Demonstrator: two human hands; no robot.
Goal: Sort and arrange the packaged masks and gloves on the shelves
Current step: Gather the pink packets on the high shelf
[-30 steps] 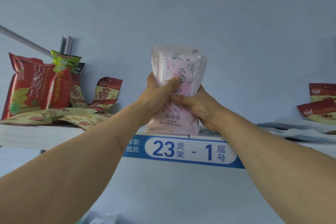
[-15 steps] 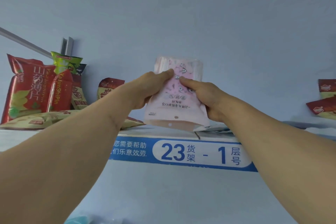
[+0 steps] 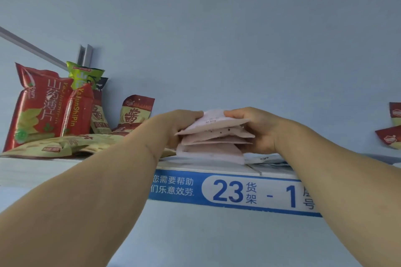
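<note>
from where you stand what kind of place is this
Probably a shop or stockroom shelf. The shelf edge carries a blue label reading 23 - 1, red snack bags stand at the left, and both hands, left hand and right hand, hold a stack of pink mask packs on it.

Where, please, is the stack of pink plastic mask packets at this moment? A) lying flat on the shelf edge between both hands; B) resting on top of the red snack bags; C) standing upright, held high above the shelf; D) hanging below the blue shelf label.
A: the stack of pink plastic mask packets lies flat on the white shelf, with the left hand and right hand gripping its sides.
</note>
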